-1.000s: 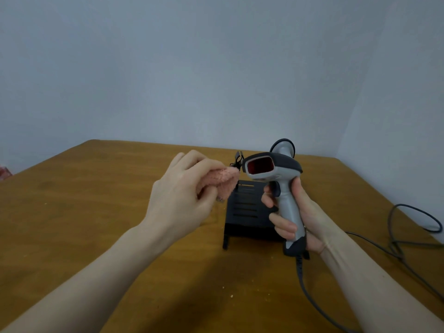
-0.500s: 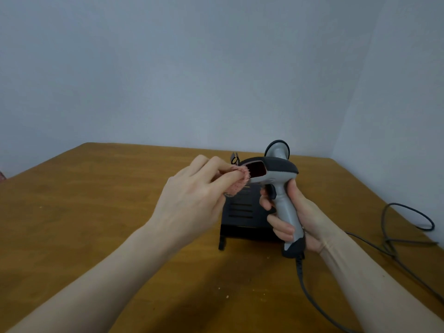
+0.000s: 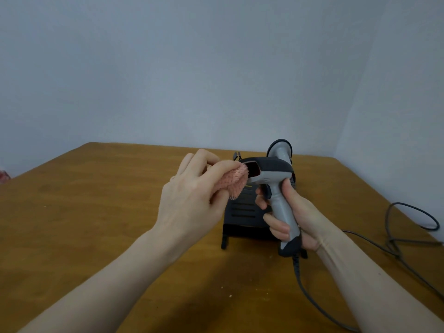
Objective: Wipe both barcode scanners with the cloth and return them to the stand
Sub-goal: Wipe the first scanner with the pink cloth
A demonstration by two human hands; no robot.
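Brown wooden worktop set in a corner of plain pale blue-grey walls. The right hand grips the handle of a grey barcode scanner above the black stand; the left hand pinches a pink cloth against its red window. A second scanner stands behind (mostly hidden). Cables trail right.

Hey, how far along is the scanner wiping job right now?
Done: nothing clearly finished. In hand: the right hand grips the grey and black corded barcode scanner while the left hand presses the pink fuzzy cloth against its red window. Left: a second grey scanner sits behind the black slotted stand, seemingly unwiped, and the held one must go back.
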